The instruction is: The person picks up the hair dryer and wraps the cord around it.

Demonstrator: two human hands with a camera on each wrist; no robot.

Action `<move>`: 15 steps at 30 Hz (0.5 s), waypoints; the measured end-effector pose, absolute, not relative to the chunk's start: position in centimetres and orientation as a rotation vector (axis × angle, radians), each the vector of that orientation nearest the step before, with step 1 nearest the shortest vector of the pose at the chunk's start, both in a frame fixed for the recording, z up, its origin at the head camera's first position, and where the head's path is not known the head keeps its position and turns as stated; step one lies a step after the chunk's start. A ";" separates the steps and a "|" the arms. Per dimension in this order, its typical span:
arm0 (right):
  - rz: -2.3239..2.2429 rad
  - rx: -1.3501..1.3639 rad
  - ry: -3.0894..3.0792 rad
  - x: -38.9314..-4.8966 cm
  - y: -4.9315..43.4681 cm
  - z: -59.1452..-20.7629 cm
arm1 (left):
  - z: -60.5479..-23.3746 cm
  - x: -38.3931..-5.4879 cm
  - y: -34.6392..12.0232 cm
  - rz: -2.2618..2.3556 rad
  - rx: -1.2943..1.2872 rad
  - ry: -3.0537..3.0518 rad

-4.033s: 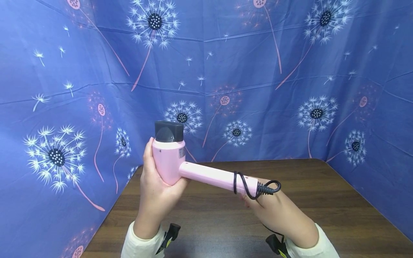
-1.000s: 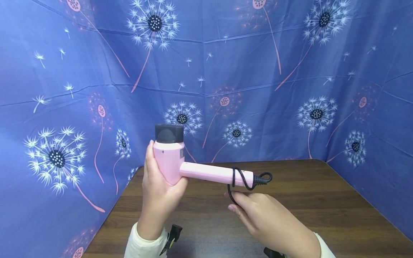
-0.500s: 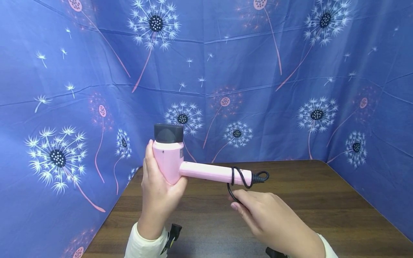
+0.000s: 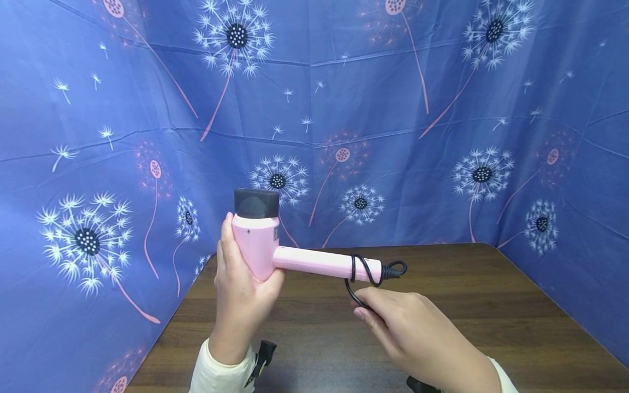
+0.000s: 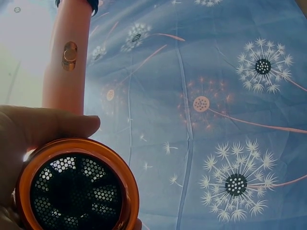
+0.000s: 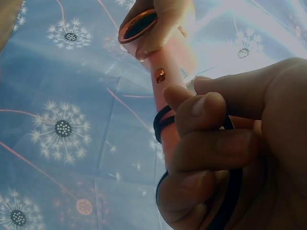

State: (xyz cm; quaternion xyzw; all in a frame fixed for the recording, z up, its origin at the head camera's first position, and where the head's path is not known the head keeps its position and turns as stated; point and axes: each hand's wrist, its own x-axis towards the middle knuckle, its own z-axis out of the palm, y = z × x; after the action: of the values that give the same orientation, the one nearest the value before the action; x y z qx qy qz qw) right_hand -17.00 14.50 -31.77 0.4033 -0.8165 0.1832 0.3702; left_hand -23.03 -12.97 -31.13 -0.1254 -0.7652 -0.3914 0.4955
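A pink hair dryer [image 4: 255, 245] with a dark nozzle [image 4: 256, 203] is held above the table by my left hand [image 4: 245, 289], which grips its barrel from below. Its handle points right. In the left wrist view the round rear grille [image 5: 76, 194] and a switch [image 5: 69, 55] on the handle show. A black cord [image 4: 363, 268] winds round the handle's end. My right hand [image 4: 417, 330], below the handle end, holds the cord in curled fingers, as the right wrist view shows with the cord [image 6: 229, 191] running through them.
A brown wooden table [image 4: 314, 349] lies beneath the hands. Blue cloth [image 4: 403, 180] with dandelion prints hangs along the back and both sides. Each wrist carries a black strap-on mount; the left one [image 4: 262, 357] shows more fully.
Four seconds ago my right hand was behind the handle's end; now it is below it, with a stretch of cord drawn down. In the last second, both hands have shifted only slightly.
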 end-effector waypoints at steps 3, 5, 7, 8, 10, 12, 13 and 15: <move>0.468 1.027 -2.092 -16.9 14.6 -31.7 | -31.2 -23.1 -13.0 -0.937 -0.301 -1.857; 0.460 1.017 -2.088 -16.9 14.6 -31.7 | -31.2 -23.1 -13.0 -0.926 -0.296 -1.864; 0.452 1.007 -2.081 -17.0 14.7 -31.7 | -31.2 -23.2 -13.0 -0.916 -0.296 -1.870; 0.445 1.000 -2.079 -17.0 14.7 -31.7 | -31.2 -23.2 -13.0 -0.914 -0.297 -1.872; 0.433 0.990 -2.078 -17.0 14.7 -31.7 | -31.2 -23.3 -13.0 -0.907 -0.305 -1.874; 0.424 0.991 -2.068 -17.1 14.8 -31.7 | -31.2 -23.3 -13.0 -0.903 -0.314 -1.873; 0.420 0.994 -2.062 -17.1 14.9 -31.7 | -31.2 -23.3 -13.0 -0.901 -0.319 -1.872; 0.415 0.997 -2.055 -17.1 14.9 -31.6 | -31.2 -23.3 -13.0 -0.898 -0.326 -1.870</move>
State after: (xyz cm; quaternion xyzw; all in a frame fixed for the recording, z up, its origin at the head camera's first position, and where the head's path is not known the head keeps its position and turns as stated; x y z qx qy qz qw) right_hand -17.11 14.94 -31.64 0.3939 -0.8119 0.1639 0.3985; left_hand -23.34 -13.02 -31.18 -0.1348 -0.7725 -0.3707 0.4976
